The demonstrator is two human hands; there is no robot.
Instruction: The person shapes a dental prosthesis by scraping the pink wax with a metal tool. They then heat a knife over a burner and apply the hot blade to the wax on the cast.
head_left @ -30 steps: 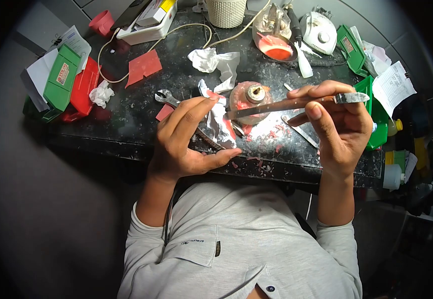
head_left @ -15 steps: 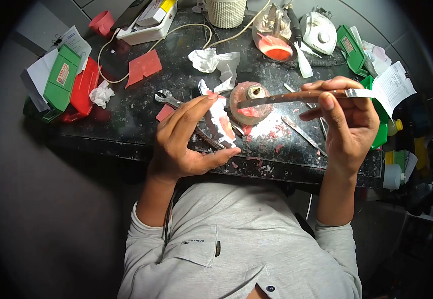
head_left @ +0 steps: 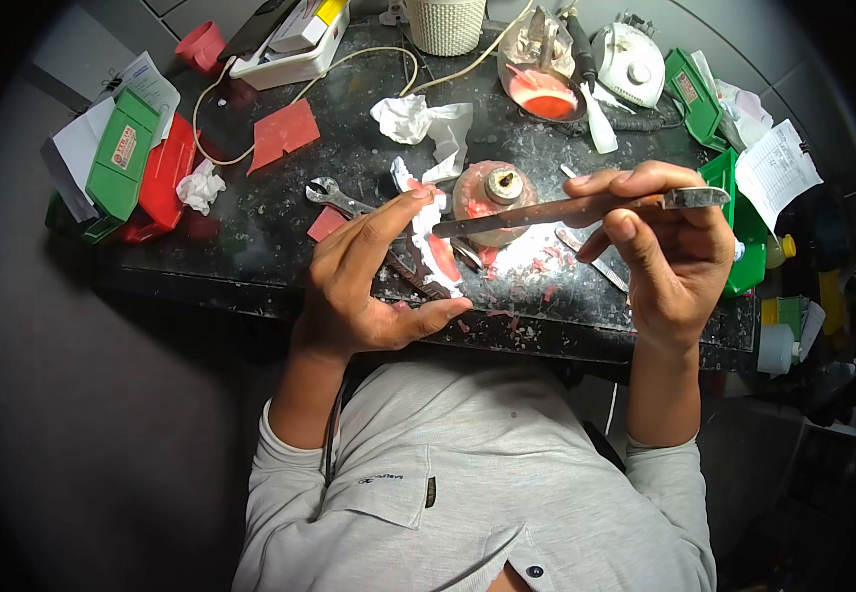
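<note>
In my left hand (head_left: 354,281), a white plaster dental cast (head_left: 435,259) with pink wax on it is held between the thumb and fingertips. The fingers of my right hand (head_left: 679,266) pinch a wax knife (head_left: 546,214) by its brown handle. Its dark blade points left, the tip overlapping the cast's edge in this view, while the silver far end sticks out past my right fingers. Behind the blade stands a round glass spirit lamp (head_left: 477,187) with a wick on top. A wrench-like metal tool (head_left: 334,195) lies beyond my left hand.
Pink wax shavings (head_left: 546,264) litter the black bench (head_left: 250,217) by the lamp. Another knife (head_left: 601,261) lies near my right hand. A pink wax sheet (head_left: 285,133), crumpled tissue (head_left: 403,118) and a pan of red wax (head_left: 546,102) are farther back. Green bins (head_left: 127,148) flank both sides.
My right hand has moved slightly left and down, bringing the knife's tip from in front of the lamp to the cast. The knife has rolled a little; my left hand stays nearly still.
</note>
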